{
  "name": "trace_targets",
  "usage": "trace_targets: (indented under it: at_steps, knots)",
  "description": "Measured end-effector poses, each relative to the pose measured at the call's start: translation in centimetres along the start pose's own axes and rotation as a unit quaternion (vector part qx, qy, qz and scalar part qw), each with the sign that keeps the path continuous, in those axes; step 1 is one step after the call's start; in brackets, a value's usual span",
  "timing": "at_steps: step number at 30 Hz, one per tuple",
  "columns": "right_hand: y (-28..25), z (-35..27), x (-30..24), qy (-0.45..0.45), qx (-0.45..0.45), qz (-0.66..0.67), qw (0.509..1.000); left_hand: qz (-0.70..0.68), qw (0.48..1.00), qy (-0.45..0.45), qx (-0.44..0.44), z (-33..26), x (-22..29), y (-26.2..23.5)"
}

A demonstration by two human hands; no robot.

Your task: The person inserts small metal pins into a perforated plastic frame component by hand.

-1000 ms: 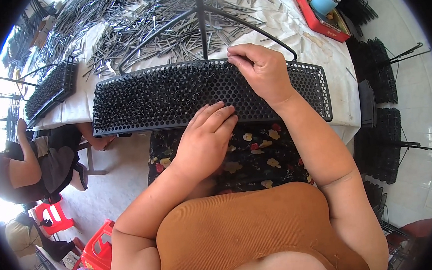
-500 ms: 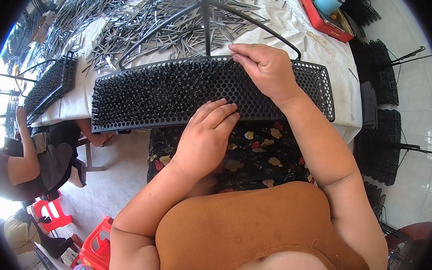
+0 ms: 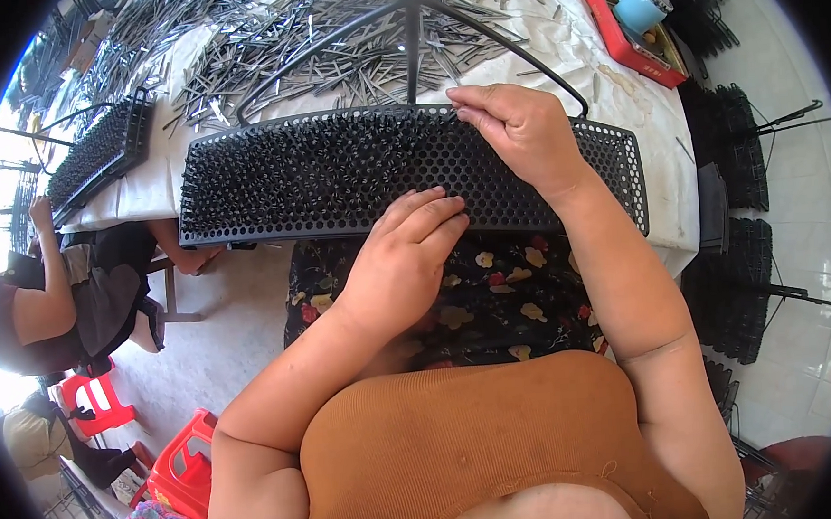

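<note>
A long black perforated panel [image 3: 472, 170] lies across the near edge of the table in front of me. Dark strips [image 3: 287, 177] stand up in loops over its left and middle part, while the holes towards the right are bare. My left hand [image 3: 410, 250] rests on the panel's near edge, fingers bent loosely and slightly apart, thumb hidden. At the far edge, right of the middle, my right hand [image 3: 517, 130] is closed in a pinch, thumb against forefinger. Whatever it holds is too small to make out. A black metal rod frame [image 3: 412, 50] rises behind the panel.
Loose flat dark strips [image 3: 346, 64] cover much of the table's white cloth [image 3: 658, 178]. A red box [image 3: 626, 47] with a blue mug [image 3: 641, 8] stands far right. At left, a person [image 3: 56, 300] sits by another black panel [image 3: 100, 160]. Red stools [image 3: 183, 473] stand lower left.
The whole view has shifted slightly, with the panel and table appearing a little further right. My right hand stays pinched at the far edge; my left hand stays on the near edge.
</note>
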State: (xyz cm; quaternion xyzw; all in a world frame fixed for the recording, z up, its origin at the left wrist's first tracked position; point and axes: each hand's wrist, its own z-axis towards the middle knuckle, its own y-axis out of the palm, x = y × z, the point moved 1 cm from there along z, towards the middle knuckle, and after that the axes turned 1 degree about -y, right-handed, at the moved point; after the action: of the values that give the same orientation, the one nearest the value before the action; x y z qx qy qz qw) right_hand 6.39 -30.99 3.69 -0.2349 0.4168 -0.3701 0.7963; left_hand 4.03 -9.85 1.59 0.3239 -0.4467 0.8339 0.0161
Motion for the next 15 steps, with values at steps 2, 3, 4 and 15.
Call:
trace_targets:
  at_steps: [2,3,4,15]
  knots:
    - [-0.05,0.02,-0.04,-0.002,0.006,0.000,1.000,-0.003,1.000,0.001,0.002,-0.02,-0.02,0.08]
    - [-0.08,0.04,-0.02,-0.001,0.009,-0.002,1.000,-0.002,1.000,0.001,0.002,-0.04,0.00,0.08]
    - [-0.10,0.04,0.01,0.000,0.012,-0.004,1.000,-0.005,1.000,0.000,0.004,-0.04,-0.01,0.08]
    - [0.08,-0.31,-0.03,0.029,0.012,0.029,0.999,-0.001,1.000,0.006,0.015,0.08,-0.10,0.23]
